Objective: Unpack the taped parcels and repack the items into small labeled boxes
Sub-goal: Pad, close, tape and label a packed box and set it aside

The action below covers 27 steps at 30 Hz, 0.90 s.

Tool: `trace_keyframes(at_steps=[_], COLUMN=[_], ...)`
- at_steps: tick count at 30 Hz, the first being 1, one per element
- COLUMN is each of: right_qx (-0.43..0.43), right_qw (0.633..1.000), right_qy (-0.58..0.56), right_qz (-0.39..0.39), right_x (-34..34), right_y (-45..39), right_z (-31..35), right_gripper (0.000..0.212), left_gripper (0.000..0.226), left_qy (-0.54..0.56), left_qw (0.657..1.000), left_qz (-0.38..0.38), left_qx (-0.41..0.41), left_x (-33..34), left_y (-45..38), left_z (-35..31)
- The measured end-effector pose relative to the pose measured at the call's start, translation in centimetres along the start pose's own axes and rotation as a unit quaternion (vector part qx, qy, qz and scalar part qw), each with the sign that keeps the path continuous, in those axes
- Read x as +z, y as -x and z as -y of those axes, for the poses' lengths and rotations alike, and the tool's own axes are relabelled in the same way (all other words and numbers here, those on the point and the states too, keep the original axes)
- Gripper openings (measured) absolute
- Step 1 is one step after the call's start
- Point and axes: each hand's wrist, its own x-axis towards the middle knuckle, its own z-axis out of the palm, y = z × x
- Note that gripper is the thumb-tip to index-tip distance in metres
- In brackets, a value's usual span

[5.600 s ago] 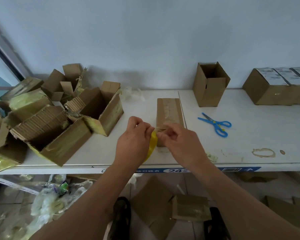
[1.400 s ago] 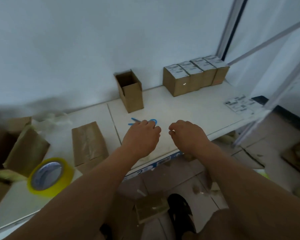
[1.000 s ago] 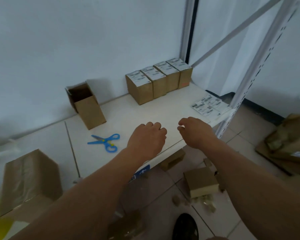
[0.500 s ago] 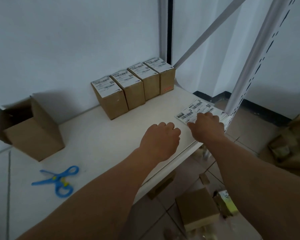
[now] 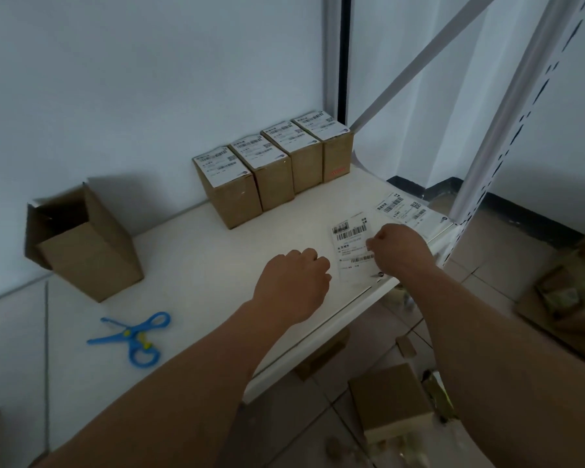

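My right hand [image 5: 399,251] pinches a white shipping label [image 5: 352,244] near the shelf's right front corner; the label's far half shows its barcodes. A second label [image 5: 402,209] lies flat beyond it by the corner. My left hand [image 5: 293,285] hovers just left of the held label with curled fingers and holds nothing. Several sealed small boxes with labels on top [image 5: 267,163] stand in a row against the wall. An open, unlabeled small cardboard box [image 5: 88,248] stands at the left by the wall.
Blue scissors [image 5: 132,336] lie on the white shelf [image 5: 196,265] left of my left arm. A perforated white rack upright [image 5: 507,106] rises at the right corner. Cardboard boxes [image 5: 392,410] and scraps lie on the tiled floor below.
My view swung right from the tape roll and parcels to the shelf's right end. My right hand reached the labels, took hold of one and pulled it left, away from the other.
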Motion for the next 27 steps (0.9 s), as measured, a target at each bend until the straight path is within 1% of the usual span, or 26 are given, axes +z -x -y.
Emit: trace_keyframes(at_steps=[5,9,13,18,22,24,27], right_qx=[-0.025,-0.065,-0.109,-0.17,-0.189,-0.197,-0.204], right_qw=[0.995,0.986,0.975,0.959,0.938,0.931,0.926], right_qy=[-0.092,-0.152,-0.186,-0.214,-0.268,-0.275,-0.274], right_qz=[0.011,0.015,0.042,0.07,0.112,0.135,0.159], right_x=[0.6,2.0,3.7,5.6,8.0,9.7,12.1], right_y=[6.7,13.1,19.5,26.7,31.0,32.4,33.8], right_z=[3.8,8.2,13.5,19.9,23.6,25.3,27.5], right_gripper=[0.017,0.011,0.011,0.009,0.01,0.013,0.012], left_gripper=[0.031,0.033,0.033,0.03,0.03,0.029,0.027], left_qy=[-0.049,-0.074,-0.095,-0.086,-0.066,-0.029,0.05], left_qw=[0.999,0.996,0.992,0.981,0.963,0.948,0.908], left_qz=[0.005,0.011,-0.025,-0.05,-0.088,-0.099,-0.106], left_qx=[-0.016,-0.042,-0.081,-0.169,-0.247,-0.301,-0.402], left_x=[-3.3,-6.7,-9.7,-12.8,-13.9,-13.9,-13.5], left_y=[6.8,13.4,20.4,28.3,33.9,36.3,38.8], left_z=[2.8,5.4,8.7,13.0,15.7,17.1,18.8])
